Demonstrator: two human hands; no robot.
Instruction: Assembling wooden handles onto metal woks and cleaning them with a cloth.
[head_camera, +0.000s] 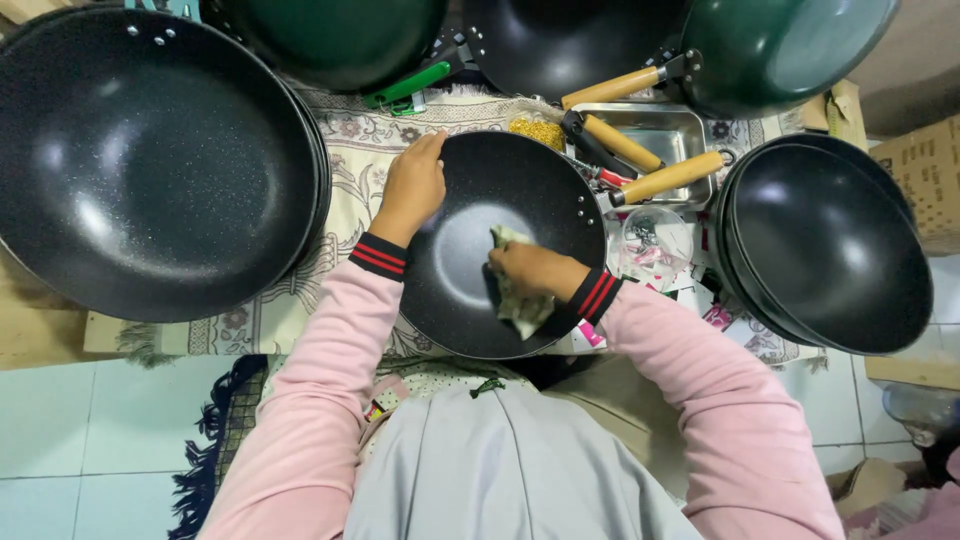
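We look down on a black wok (470, 250) held in both hands.

Our left hand (412, 188) grips the wok's far-left rim, and our right hand (528, 268) presses a crumpled pale cloth (520, 305) against the inside. A stack of larger black woks (150, 165) sits to the left and another stack of black woks (828, 245) to the right, on a patterned cream mat (340, 200). Beyond lie wooden handles (665, 178) over a steel tray (660, 128).
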